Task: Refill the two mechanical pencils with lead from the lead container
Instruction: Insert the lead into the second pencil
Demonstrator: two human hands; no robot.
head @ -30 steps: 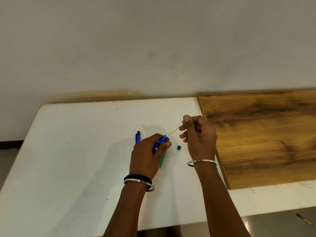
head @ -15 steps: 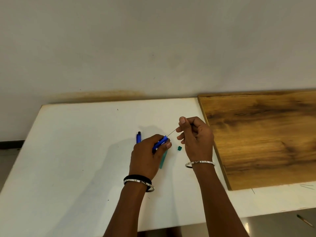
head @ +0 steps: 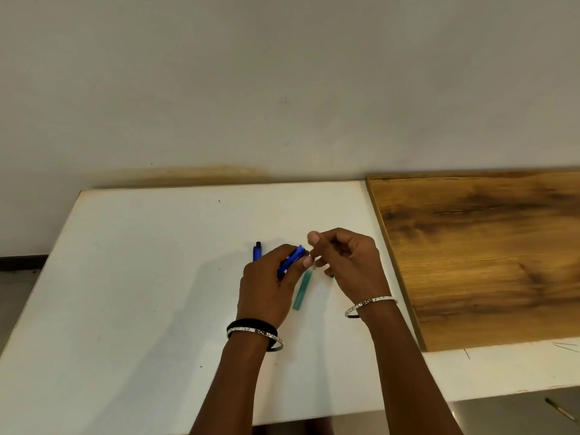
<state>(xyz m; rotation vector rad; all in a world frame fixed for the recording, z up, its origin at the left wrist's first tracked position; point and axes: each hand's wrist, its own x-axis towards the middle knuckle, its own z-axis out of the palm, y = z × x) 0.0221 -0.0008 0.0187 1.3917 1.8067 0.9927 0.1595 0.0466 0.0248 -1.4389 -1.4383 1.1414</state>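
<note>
My left hand (head: 266,287) grips a blue mechanical pencil (head: 292,260), tilted with its open end toward my right hand (head: 348,262). The right fingertips pinch right at that end; the thin lead is barely visible between them. A second blue pencil (head: 257,251) lies on the white table (head: 141,277) just behind my left hand, mostly hidden by it. The green translucent lead container (head: 303,290) lies flat between my wrists. Its small green cap (head: 330,275) peeks out under my right hand.
A brown wooden board (head: 486,252) lies on the table's right side, its edge close to my right wrist. A plain wall stands behind the table. A pencil-like stick (head: 561,409) lies on the floor at lower right.
My right hand has moved left and down, closing the gap to the pencil's end; the lead that stuck out between the hands now hardly shows. My left hand has barely moved.
</note>
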